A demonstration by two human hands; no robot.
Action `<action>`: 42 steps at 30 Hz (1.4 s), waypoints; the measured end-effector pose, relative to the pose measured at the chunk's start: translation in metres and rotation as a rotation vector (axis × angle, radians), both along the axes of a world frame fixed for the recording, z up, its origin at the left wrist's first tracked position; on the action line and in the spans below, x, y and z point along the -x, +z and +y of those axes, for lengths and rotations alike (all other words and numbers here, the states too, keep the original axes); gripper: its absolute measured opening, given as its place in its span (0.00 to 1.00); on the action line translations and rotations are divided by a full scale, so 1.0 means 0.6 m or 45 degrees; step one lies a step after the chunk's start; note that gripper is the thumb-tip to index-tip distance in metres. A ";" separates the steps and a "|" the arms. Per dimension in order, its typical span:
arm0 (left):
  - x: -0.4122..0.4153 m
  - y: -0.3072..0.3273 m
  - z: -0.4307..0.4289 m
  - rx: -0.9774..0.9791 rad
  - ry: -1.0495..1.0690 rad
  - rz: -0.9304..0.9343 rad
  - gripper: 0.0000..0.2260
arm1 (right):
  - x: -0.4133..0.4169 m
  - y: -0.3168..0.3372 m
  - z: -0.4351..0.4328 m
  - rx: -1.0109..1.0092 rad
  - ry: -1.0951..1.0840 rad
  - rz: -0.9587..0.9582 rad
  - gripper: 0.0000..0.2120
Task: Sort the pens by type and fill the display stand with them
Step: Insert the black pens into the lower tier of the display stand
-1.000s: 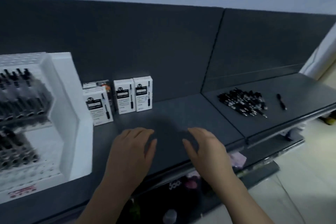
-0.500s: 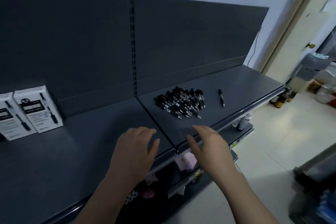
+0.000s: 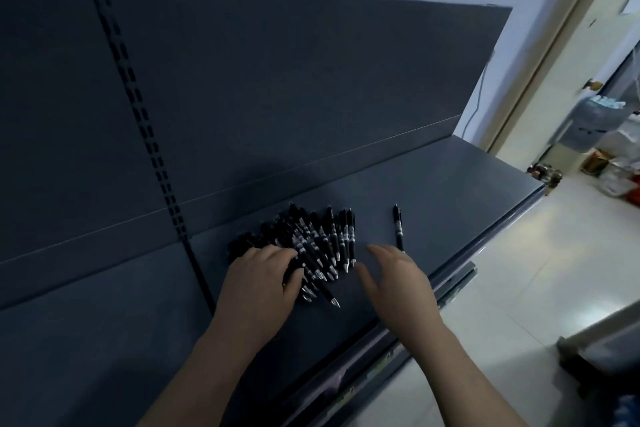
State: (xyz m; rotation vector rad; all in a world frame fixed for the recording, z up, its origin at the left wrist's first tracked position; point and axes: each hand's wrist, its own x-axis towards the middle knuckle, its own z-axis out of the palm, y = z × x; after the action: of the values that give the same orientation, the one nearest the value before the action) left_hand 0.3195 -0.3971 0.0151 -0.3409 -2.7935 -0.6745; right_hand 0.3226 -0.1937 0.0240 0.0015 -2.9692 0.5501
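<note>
Pens, black, loose: one heap of pens (image 3: 322, 243) on the dark shelf (image 3: 450, 184), just right of the slotted upright (image 3: 145, 135).

Single pen (image 3: 398, 227): lies alone on the same shelf, near the heap's right side but apart from it.

Display stand: not in my view now.

Progress, my judgement: sorting has hardly begun. One pen is set aside and the rest are still heaped. I see no pen lifted, and filling the stand is all still to do from here.

Left hand (image 3: 259, 284): rests on the heap's left part, fingers bent over the pens, thumb against them. I cannot tell whether it has closed round any.

Right hand (image 3: 398, 281): fingers spread and relaxed, holding nothing, just right of the heap, fingertips close to the single pen's near end.

Change from half a second ago: both hands hovered at the shelf's front edge, short of the heap, and now they have reached it. My view has swung right, so the white boxes at left have gone out of frame. The heap and the single pen lie as before.
</note>
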 end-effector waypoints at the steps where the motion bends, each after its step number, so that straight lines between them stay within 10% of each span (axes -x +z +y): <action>1: 0.011 -0.003 0.007 0.001 0.016 -0.008 0.15 | 0.017 -0.008 0.011 0.009 -0.015 -0.016 0.22; 12: 0.078 -0.047 0.038 0.088 0.526 -0.161 0.18 | 0.188 -0.108 0.098 -0.065 -0.025 -0.263 0.36; 24: 0.055 -0.069 0.055 -0.091 1.070 -0.376 0.24 | 0.250 -0.102 0.036 -0.041 0.440 -0.129 0.30; 42: 0.125 -0.088 0.064 -0.252 1.021 -0.716 0.24 | 0.273 -0.092 0.046 0.165 0.339 -0.411 0.17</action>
State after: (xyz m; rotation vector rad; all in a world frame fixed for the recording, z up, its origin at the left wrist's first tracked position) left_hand 0.2447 -0.3586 -0.0378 1.1022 -2.9114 -0.9025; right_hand 0.1591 -0.1660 -0.0313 0.3313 -3.2609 0.8477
